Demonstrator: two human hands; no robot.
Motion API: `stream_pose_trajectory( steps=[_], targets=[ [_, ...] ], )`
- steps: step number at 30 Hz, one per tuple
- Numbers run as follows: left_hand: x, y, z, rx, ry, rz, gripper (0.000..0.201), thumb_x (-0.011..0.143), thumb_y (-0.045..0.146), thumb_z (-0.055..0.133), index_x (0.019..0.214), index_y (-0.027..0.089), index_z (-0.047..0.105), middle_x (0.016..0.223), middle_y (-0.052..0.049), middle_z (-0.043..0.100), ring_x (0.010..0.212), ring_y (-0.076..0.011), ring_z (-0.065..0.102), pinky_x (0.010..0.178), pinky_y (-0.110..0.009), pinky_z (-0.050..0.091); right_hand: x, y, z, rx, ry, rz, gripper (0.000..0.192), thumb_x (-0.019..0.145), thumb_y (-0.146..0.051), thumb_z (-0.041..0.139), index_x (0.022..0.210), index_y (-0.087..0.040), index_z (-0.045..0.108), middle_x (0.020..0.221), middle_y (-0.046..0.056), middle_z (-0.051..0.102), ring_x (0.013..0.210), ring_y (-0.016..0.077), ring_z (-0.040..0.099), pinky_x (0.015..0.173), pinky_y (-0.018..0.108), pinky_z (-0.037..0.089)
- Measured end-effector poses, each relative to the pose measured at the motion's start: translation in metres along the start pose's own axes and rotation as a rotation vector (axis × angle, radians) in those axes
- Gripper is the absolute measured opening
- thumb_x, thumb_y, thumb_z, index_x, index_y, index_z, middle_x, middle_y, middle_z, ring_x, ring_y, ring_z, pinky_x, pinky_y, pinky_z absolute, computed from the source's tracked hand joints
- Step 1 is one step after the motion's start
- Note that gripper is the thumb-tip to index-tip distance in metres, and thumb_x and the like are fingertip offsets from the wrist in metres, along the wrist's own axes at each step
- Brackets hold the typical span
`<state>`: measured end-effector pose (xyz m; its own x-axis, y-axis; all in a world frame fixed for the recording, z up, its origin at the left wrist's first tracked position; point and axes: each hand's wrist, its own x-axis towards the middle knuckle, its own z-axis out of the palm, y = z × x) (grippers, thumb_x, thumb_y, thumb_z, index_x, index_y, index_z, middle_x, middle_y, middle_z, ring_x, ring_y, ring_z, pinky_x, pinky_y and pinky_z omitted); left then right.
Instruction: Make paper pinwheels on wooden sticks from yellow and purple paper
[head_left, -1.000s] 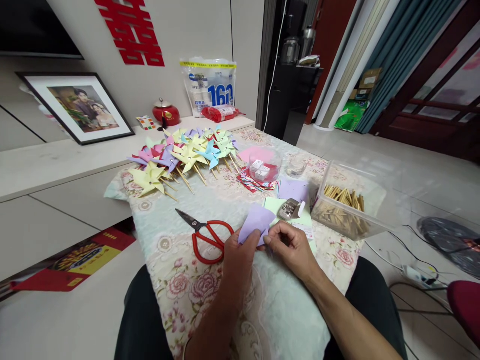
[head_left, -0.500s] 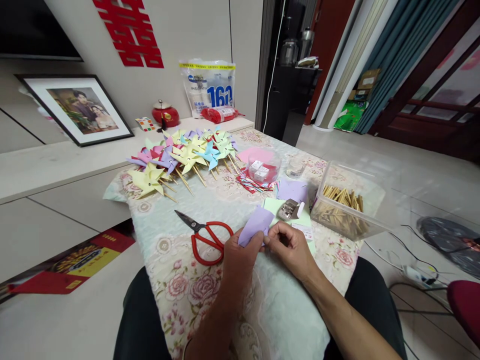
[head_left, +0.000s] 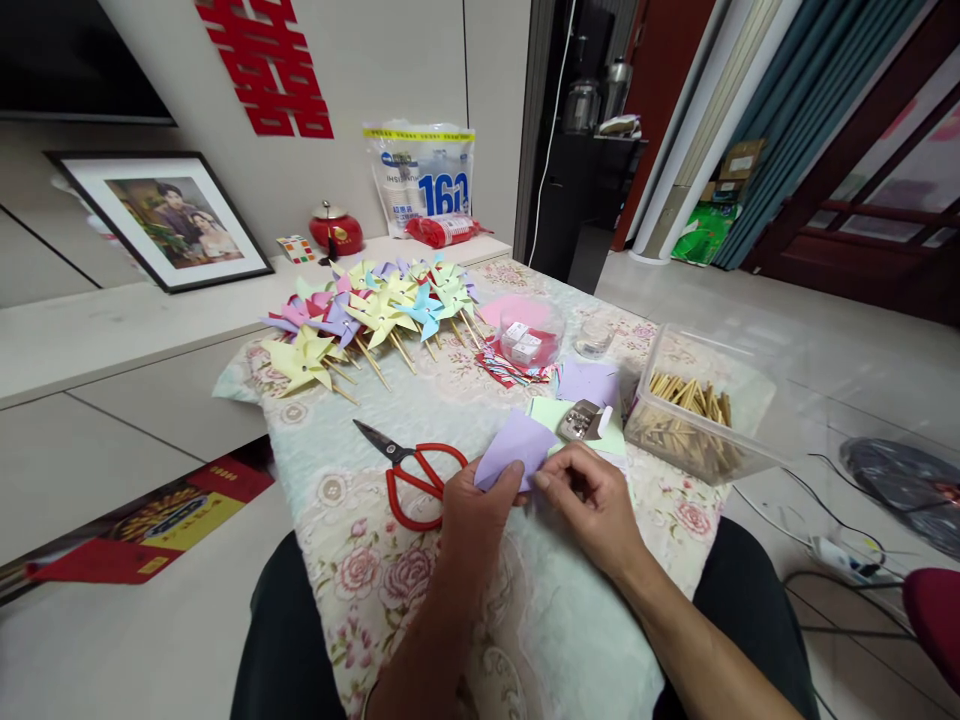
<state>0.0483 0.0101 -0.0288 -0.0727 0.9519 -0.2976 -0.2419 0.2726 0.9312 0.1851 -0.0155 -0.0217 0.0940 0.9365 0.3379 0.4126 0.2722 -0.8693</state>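
Left fingers [head_left: 513, 477] pinch thin purple paper [head_left: 517, 446]; right fingers [head_left: 553, 487] curled at its edge, hold unclear; loop-handled scissors [head_left: 403, 456] nearby.

You pinch purple paper [head_left: 516, 446] in your left hand [head_left: 480, 508], right hand [head_left: 592, 500] at its edge; scissors [head_left: 397, 453] lie just left, on the bench [head_left: 585, 620].

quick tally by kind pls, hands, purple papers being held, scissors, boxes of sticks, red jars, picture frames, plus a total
Hands: 2
Held purple paper: 1
Scissors: 1
Stick box: 1
Red jar: 1
Picture frame: 1
Total: 7
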Motion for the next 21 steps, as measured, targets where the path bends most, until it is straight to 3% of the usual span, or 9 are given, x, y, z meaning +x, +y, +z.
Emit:
stream_pose_trajectory(
  steps=[3,6,9,11,13,15,18,21],
  targets=[
    [0.002,0.005,-0.007,-0.043,-0.066,-0.056,0.017,0.063,0.028,0.078,0.07,0.014,0.072,0.06,-0.001,0.066,0.052,-0.0146,0.058,0.051,-0.025,0.047,0.002,-0.004,-0.012,-0.021,0.148,-0.099,0.011,0.09,-0.031,0.065,0.09,-0.02,0.069,0.077,0.002,0.058,0.065,0.0148,0.052,0.059,0.028,0.041],
    [0.001,0.013,-0.018,-0.076,-0.167,-0.116,0.021,0.061,0.029,0.082,0.072,0.014,0.073,0.066,-0.005,0.069,0.055,-0.0161,0.059,0.053,-0.028,0.05,0.011,-0.001,-0.022,0.06,0.162,-0.046,0.032,0.088,-0.035,0.068,0.117,-0.023,0.066,0.105,0.008,0.065,0.091,0.0212,0.061,0.076,0.034,0.049],
    [-0.002,0.024,-0.028,-0.038,-0.284,-0.133,0.021,0.06,0.03,0.083,0.068,0.014,0.072,0.061,-0.004,0.066,0.051,-0.0139,0.056,0.05,-0.026,0.046,0.024,0.002,-0.025,0.288,-0.03,0.135,0.056,0.087,-0.045,0.067,0.137,-0.023,0.055,0.114,0.011,0.068,0.099,0.0235,0.063,0.078,0.036,0.05],
    [-0.004,0.033,-0.032,0.02,-0.333,-0.132,0.02,0.06,0.03,0.081,0.067,0.013,0.072,0.058,-0.003,0.065,0.049,-0.0125,0.054,0.049,-0.024,0.044,0.032,0.0,-0.023,0.416,-0.183,0.247,0.064,0.087,-0.046,0.067,0.143,-0.021,0.051,0.094,0.006,0.07,0.083,0.0196,0.064,0.068,0.031,0.048],
    [-0.005,0.041,-0.034,0.077,-0.339,-0.119,0.019,0.06,0.029,0.08,0.068,0.014,0.072,0.057,-0.002,0.065,0.048,-0.0125,0.054,0.05,-0.024,0.044,0.038,-0.006,-0.018,0.482,-0.324,0.326,0.07,0.084,-0.043,0.071,0.146,-0.02,0.048,0.071,-0.002,0.063,0.066,0.015,0.06,0.059,0.027,0.042],
    [-0.005,0.049,-0.034,0.127,-0.333,-0.091,0.019,0.059,0.027,0.079,0.071,0.014,0.073,0.057,-0.002,0.065,0.048,-0.0128,0.055,0.049,-0.024,0.044,0.043,-0.013,-0.014,0.531,-0.446,0.388,0.079,0.08,-0.038,0.076,0.149,-0.021,0.043,0.065,-0.005,0.06,0.061,0.0143,0.059,0.057,0.026,0.041],
    [-0.003,0.056,-0.033,0.211,-0.337,-0.037,0.017,0.059,0.025,0.077,0.072,0.016,0.071,0.056,0.0,0.063,0.048,-0.0135,0.055,0.048,-0.024,0.046,0.05,-0.02,-0.01,0.601,-0.554,0.453,0.093,0.073,-0.031,0.08,0.153,-0.022,0.034,0.082,0.0,0.073,0.073,0.0189,0.067,0.068,0.032,0.05],
    [0.002,0.058,-0.033,0.285,-0.356,0.002,0.015,0.06,0.025,0.074,0.071,0.017,0.066,0.057,0.001,0.062,0.049,-0.0138,0.056,0.048,-0.025,0.048,0.052,-0.018,-0.009,0.613,-0.583,0.475,0.1,0.069,-0.025,0.081,0.155,-0.02,0.029,0.092,0.003,0.077,0.08,0.0203,0.071,0.075,0.033,0.052]
  ],
)
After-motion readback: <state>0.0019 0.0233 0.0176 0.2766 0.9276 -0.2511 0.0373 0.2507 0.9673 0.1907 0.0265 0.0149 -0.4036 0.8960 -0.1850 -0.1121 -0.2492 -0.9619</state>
